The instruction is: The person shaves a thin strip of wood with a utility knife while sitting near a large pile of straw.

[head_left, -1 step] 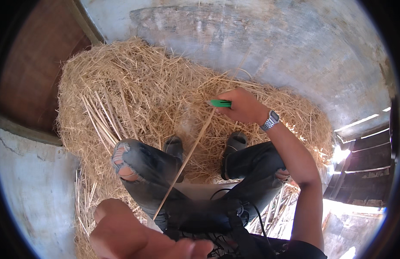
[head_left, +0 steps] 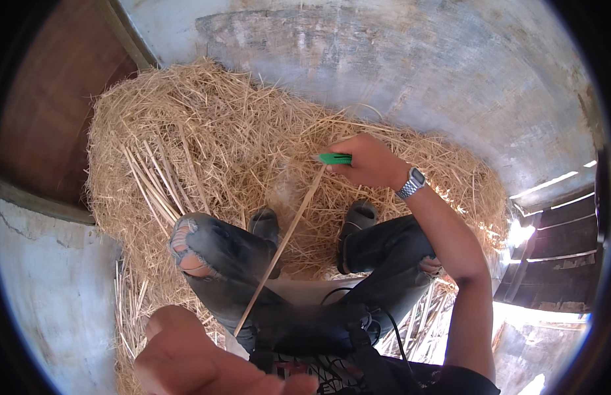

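From here: right hand [head_left: 367, 160] closed round knife [head_left: 335, 158] at upper end of strip [head_left: 283, 247], which slants toward left hand [head_left: 198, 361]; cannot tell that one's grip. Likely trimming; next move seems to call for steady strip.

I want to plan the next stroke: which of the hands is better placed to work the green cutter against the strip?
Probably the right hand: it grips the green cutter at the far end of the strip. The left hand is well away from the cutter.
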Tool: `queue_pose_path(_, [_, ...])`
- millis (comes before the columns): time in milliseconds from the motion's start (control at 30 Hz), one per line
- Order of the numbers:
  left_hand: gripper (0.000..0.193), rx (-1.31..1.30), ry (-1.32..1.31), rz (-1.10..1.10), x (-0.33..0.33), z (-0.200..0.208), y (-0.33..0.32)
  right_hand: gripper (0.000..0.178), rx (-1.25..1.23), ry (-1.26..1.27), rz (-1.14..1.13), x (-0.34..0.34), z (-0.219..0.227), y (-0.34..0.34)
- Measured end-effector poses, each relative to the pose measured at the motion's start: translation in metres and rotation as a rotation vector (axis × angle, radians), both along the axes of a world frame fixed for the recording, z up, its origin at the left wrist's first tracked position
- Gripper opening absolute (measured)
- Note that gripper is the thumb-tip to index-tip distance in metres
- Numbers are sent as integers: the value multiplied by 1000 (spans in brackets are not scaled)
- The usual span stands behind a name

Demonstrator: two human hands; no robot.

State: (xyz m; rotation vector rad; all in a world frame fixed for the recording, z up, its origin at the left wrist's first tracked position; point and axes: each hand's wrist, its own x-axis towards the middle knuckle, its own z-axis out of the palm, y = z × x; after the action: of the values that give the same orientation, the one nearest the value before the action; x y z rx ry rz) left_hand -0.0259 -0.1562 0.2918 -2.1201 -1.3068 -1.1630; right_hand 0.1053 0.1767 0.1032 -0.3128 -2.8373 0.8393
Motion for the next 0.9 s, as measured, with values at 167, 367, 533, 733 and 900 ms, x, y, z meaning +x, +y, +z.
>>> queue_pose_path(167, [22,34,-219,19,-15,-35,-4,17,47,-69,-43,0,10,-9])
queue_pose_path(367, [48,-725,-534,165,-12,-152,44,18,0,-300,-73,10,14,-8])
queue_pose_path(533, [42,-1252,-743,59,-3,-204,45,18,-83,-200,-33,13,16,-9])
queue_pose_path(733, [33,-695,-1185,122,-42,-176,70,26,-272,288,-212,14,50,-24])
queue_pose_path(900, [30,170,-1111,114,-92,-83,100,41,-434,257,-93,10,15,-10])
